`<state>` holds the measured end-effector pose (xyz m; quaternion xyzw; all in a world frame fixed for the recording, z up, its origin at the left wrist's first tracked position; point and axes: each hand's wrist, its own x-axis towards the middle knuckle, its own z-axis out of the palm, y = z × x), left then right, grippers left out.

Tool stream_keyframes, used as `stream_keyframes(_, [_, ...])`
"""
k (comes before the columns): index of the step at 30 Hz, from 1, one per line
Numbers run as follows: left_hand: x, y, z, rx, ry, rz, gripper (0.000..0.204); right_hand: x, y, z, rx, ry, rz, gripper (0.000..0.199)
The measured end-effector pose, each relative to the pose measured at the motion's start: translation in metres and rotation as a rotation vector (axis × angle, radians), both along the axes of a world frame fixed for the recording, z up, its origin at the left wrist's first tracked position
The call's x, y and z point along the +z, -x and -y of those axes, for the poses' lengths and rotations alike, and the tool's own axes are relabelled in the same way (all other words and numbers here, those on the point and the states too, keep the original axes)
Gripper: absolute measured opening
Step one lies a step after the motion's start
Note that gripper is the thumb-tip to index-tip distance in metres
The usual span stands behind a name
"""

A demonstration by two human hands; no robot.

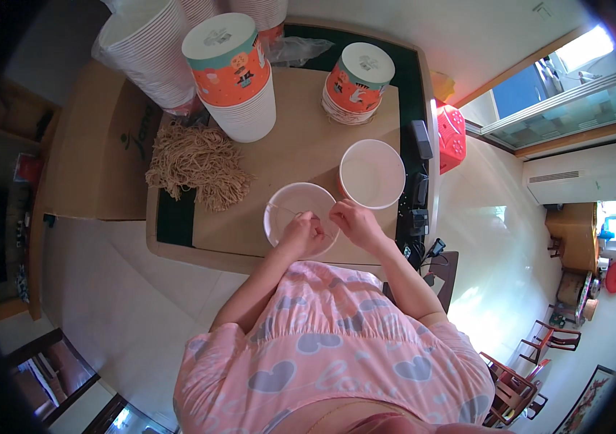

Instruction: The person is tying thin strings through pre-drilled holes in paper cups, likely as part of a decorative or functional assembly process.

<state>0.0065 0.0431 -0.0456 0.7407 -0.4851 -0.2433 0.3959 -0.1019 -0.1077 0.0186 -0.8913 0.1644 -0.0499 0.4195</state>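
Over a white paper bucket at the near edge of the table, both hands are closed and close together. A thin tan cord crosses the bucket's mouth toward my left hand, whose fingers are curled on it. My right hand pinches at the bucket's right rim, with a fine strand between the hands; its fingertips partly hide the grip. Just beyond the right hand stands a second open bucket, white inside with some orange outside. To the left lies a tangled bundle of tan twisted cords.
Upside-down nested buckets in orange and teal stand at the back, with a shorter stack to their right. Plastic-wrapped white buckets lean at the back left by a cardboard box. Black adapters and cables line the table's right edge.
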Motion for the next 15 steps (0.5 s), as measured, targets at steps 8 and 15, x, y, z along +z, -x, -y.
stream_keyframes(8, [-0.004, -0.009, 0.006, 0.253, 0.1, -1.024, 0.009, -0.008, 0.005, -0.004, 0.086, 0.172, -0.024, 0.005])
stream_keyframes(15, [-0.004, -0.024, -0.004, 0.294, 0.123, -1.457, 0.002, -0.005, 0.008, -0.007, 0.077, 0.167, -0.058, 0.005])
